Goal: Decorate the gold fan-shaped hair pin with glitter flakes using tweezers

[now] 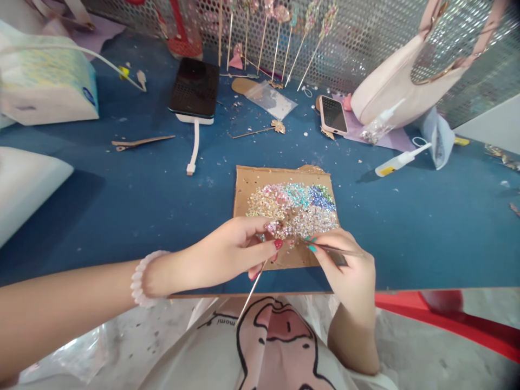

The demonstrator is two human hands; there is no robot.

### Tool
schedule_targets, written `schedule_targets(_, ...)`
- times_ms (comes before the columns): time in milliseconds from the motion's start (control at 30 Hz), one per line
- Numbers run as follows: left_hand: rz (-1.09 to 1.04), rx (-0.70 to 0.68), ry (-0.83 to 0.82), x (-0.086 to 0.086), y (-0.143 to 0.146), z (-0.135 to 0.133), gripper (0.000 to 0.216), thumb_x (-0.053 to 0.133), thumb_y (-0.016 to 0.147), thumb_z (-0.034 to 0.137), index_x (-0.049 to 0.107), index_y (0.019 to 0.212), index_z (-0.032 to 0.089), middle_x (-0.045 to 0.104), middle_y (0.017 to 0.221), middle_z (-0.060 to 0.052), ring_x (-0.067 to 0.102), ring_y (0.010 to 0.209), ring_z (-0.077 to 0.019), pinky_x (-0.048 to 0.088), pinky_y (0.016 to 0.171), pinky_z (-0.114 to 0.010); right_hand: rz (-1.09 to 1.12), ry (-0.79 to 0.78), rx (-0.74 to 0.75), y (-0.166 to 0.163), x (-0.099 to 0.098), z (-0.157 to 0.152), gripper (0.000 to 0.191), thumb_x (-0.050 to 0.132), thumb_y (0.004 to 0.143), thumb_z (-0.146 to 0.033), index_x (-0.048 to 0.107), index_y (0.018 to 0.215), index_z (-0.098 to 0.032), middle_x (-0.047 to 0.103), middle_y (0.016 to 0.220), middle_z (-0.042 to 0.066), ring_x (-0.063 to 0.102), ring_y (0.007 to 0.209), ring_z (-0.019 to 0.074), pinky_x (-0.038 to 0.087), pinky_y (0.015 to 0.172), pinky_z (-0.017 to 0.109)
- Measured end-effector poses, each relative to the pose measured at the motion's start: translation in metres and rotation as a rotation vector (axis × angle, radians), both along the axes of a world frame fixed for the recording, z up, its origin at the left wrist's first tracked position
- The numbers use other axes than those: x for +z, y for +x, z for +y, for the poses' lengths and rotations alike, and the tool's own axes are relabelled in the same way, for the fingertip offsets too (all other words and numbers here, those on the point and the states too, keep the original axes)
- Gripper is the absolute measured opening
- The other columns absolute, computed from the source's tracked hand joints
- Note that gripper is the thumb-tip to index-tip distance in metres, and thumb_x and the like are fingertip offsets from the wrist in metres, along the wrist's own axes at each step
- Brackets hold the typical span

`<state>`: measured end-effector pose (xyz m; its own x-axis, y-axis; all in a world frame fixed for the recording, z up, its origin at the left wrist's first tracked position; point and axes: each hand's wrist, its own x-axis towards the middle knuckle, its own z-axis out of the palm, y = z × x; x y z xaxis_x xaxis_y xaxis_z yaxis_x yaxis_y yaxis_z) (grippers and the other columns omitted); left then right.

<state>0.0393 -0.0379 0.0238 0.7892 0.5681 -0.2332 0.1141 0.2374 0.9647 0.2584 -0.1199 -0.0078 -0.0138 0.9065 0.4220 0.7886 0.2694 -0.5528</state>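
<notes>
- The glittering ornament (275, 228) on a thin stick (251, 294) is in the left hand (233, 249), fingers closed on it.
- The right hand (349, 260), just beside, pinches the tweezers (335, 249).
- Under both hands lies a cardboard sheet (242, 181) with colourful sequins (298, 196).
- Farther than the left hand is a black smartphone (195, 86); farther than the right hand, a white bottle (400, 162) on the desk (154, 200).

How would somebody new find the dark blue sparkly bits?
On the big blue table, find the flat brown cardboard near the front. Go to the cardboard's right side, toward the far corner, and you'll meet the dark blue sparkly bits. They're a much deeper blue than the turquoise bits just to their left.
</notes>
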Motion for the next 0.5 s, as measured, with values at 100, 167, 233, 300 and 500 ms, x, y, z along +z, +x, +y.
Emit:
schedule_targets(100,-0.008,-0.003,-0.001,-0.0005,-0.0007,-0.0007,0.010,0.049,0.090,0.020,0.057,0.088,0.014,0.047,0.061,0.007,0.046,0.046,-0.0037,0.040,0.045,-0.013,0.021,-0.020,0.013,0.0003,0.0008,-0.0008,0.009,0.061,0.082,-0.014,0.062,0.082,-0.023,0.067,0.080,0.001,0.062,0.078,0.0163,0.050,0.071,0.032)
schedule_targets(167,-0.008,-0.002,-0.005,-0.0010,-0.0010,-0.0010,0.011,0.049,0.090,0.021,0.058,0.090,0.014,0.049,0.065,0.006,0.047,0.046,-0.0034,0.041,0.045,-0.014,0.029,-0.032,0.021,0.0002,0.0013,-0.0013,0.008,0.061,0.082,-0.014,0.061,0.082,-0.023,0.066,0.080,0.002,0.062,0.079,0.0168,0.050,0.071,0.033)
schedule_targets(233,-0.004,0.000,-0.009,-0.0014,-0.0010,-0.0009,0.011,0.049,0.089,0.021,0.058,0.091,0.014,0.050,0.068,0.006,0.047,0.046,-0.0034,0.041,0.044,-0.014,0.029,-0.036,0.031,0.0001,0.0015,-0.0015,0.009,0.061,0.082,-0.014,0.061,0.081,-0.023,0.066,0.080,0.002,0.061,0.079,0.0168,0.050,0.071,0.033)
schedule_targets(300,-0.003,0.003,-0.011,-0.0013,-0.0009,-0.0005,0.011,0.049,0.089,0.020,0.058,0.091,0.014,0.050,0.067,0.006,0.047,0.046,-0.0034,0.041,0.044,-0.014,0.025,-0.031,0.045,0.0001,0.0016,-0.0015,0.010,0.060,0.082,-0.013,0.060,0.081,-0.022,0.066,0.080,0.002,0.061,0.079,0.0162,0.050,0.071,0.032)
schedule_targets(500,0.006,0.002,-0.014,0.0010,-0.0005,0.0003,0.010,0.048,0.089,0.019,0.057,0.089,0.013,0.048,0.065,0.007,0.046,0.046,-0.0032,0.041,0.045,-0.013,0.016,-0.022,0.070,0.0005,0.0006,-0.0013,0.012,0.058,0.083,-0.011,0.060,0.083,-0.023,0.067,0.082,0.001,0.062,0.081,0.0160,0.050,0.071,0.032)
